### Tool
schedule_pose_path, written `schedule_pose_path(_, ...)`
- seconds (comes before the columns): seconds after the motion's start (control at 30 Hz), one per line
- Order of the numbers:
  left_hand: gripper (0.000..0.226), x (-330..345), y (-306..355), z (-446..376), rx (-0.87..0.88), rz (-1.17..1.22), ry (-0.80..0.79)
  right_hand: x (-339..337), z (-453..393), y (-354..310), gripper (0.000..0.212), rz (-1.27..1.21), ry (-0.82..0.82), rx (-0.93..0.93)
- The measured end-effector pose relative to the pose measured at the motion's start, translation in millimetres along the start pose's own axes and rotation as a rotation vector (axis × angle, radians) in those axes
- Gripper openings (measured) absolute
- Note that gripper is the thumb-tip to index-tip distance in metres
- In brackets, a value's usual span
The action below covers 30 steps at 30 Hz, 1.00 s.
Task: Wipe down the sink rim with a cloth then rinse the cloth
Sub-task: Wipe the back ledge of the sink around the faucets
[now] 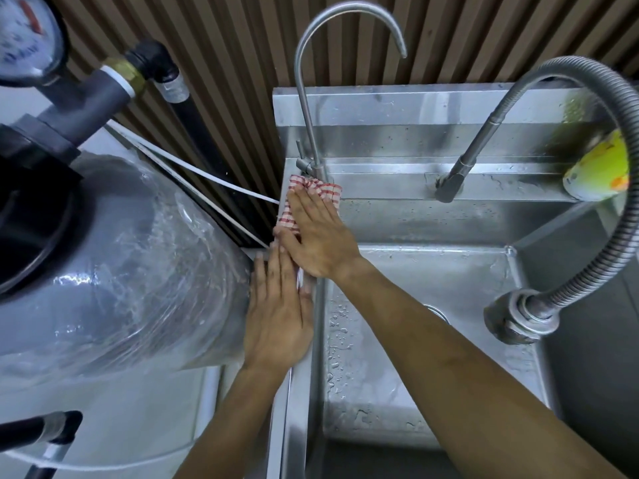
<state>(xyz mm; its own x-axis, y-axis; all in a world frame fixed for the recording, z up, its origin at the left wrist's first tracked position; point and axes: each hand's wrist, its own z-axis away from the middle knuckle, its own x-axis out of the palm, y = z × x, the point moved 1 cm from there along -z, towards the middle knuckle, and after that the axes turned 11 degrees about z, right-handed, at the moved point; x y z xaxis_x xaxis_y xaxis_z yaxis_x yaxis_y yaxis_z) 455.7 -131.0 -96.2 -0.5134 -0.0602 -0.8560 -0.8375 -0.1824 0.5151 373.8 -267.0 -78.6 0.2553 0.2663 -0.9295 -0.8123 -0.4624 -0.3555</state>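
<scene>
The right hand (316,236) lies flat on a red-and-white checked cloth (313,191), its fingers straight and close together, pressing the cloth onto the far left corner of the sink rim (299,392). The cloth sits just in front of the base of a thin curved tap (304,98), with one edge hanging slightly over the inner wall of the basin. The left hand (278,316) rests palm down on the left rim, nearer the person, fingers straight and relaxed, holding nothing; its fingertips reach the heel of the right hand and the near edge of the cloth.

The steel sink (415,219) holds no dishes. Its floor and left wall are wet, with beads of water scattered down the wall and a thin sheen across the bottom. Part of the round drain (437,311) shows just past the right forearm. A second tap (460,167) rises from the back ledge and continues into a ribbed metal hose (615,188) that loops round to a fitting on the right side of the sink. A yellow-green object (598,167), blurred and partly cut off, sits on the back ledge at the right.

Left of the sink stands a large grey tank (121,264) wrapped in clear plastic film, touching the left hand's outer edge. Dark pipes (103,95) and a round gauge (24,32) sit above it, and thin white tubes (207,178) run from there towards the sink corner.
</scene>
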Motion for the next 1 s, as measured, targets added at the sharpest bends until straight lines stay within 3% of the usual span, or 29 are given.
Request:
schedule_pose_path(0.13, 0.064, 1.1, -0.8, 16.5, 0.16, -0.216, -0.031, 1.2, -1.5, 9.1, 0.063, 0.057, 0.108, -0.092)
schedule_pose_path(0.3, 0.064, 0.5, 0.8, 18.4, 0.252, -0.224, -0.086, -4.6, 12.0, 36.0, 0.045, -0.065, 0.174, -0.157)
schedule_pose_path(0.4, 0.062, -2.2, 2.6, 17.0, 0.27, -0.157, -0.05, 1.2, 33.4, 42.7, 0.035, -0.542, 0.365, 0.103)
schedule_pose_path(0.5, 0.048, -14.1, 7.2, -1.7, 0.257, 0.056, 0.072, -12.0, 37.8, 40.7, 0.025, -1.232, 0.703, 0.612)
schedule_pose_path(0.57, 0.036, -21.7, 12.1, -32.7, 0.226, 0.173, 0.176, -31.9, 30.7, 45.8, 0.026, -1.392, 0.879, 0.762)
schedule_pose_path(0.67, 0.048, -19.9, 26.0, -92.1, 0.159, 0.129, 0.124, -59.7, 9.8, 53.4, 0.025, -0.969, 0.986, 0.447)
schedule_pose_path(0.77, 0.073, -2.2, 33.1, -140.4, 0.045, -0.089, 0.019, -35.5, -25.3, 75.0, 0.04, -0.069, 0.701, 0.001)
schedule_pose_path(0.83, 0.082, 5.4, 34.5, -153.0, 0.021, -0.192, -0.014, -8.6, -39.5, 91.4, 0.054, 0.38, 0.552, -0.125)
schedule_pose_path(0.9, 0.084, 7.3, 33.3, -155.3, 0.038, -0.175, -0.002, 0.8, -44.7, 96.0, 0.058, 0.46, 0.494, -0.109)
schedule_pose_path(1.0, 0.078, 4.5, 32.3, -154.3, 0.067, -0.082, 0.019, -5.6, -40.8, 92.0, 0.057, 0.363, 0.462, -0.082)
